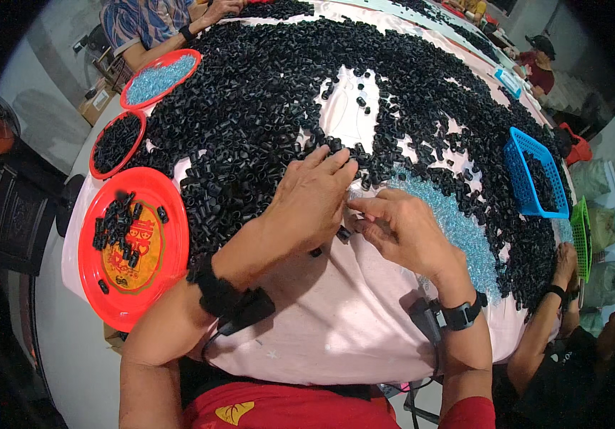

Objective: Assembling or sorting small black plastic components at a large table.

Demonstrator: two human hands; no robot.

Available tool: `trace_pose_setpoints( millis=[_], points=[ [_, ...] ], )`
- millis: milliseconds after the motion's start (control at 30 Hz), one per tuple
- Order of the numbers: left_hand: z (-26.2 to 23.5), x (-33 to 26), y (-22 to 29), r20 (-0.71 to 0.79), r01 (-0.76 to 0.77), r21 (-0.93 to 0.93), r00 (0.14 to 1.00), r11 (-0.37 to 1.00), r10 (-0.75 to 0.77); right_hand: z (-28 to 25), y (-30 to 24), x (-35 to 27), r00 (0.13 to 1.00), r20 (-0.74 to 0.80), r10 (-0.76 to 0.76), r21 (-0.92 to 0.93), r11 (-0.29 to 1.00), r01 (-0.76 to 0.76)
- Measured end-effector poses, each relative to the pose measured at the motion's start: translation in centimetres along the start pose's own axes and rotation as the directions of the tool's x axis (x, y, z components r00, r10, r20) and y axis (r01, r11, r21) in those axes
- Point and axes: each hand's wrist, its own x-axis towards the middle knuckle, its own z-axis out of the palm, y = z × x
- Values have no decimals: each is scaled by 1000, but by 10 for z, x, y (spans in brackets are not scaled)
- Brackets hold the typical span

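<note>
Left hand [314, 196] is resting palm-down, fingers curled over black caps [250, 114] at the heap's near edge. Right hand [393, 225] is pinching something tiny; what, I cannot tell. Clear blue beads [457, 229] are lying just beside it. Sweeping carelessly could be scattering caps off the table [336, 322].

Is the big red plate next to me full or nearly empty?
Nearly empty: the big red plate holds only a few black pieces.
</note>
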Motion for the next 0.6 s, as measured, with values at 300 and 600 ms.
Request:
trace_pose_setpoints(
  millis=[300,600],
  points=[
    [-22,-29,-6,91,-9,-99,996,995,18,-4,9,-5,988,-111,110,-45,992,-115],
    [-28,-58,4,-6,15,-190,1000,982,-17,12,7,1,986,-82,-147,-227,966,126]
  ],
)
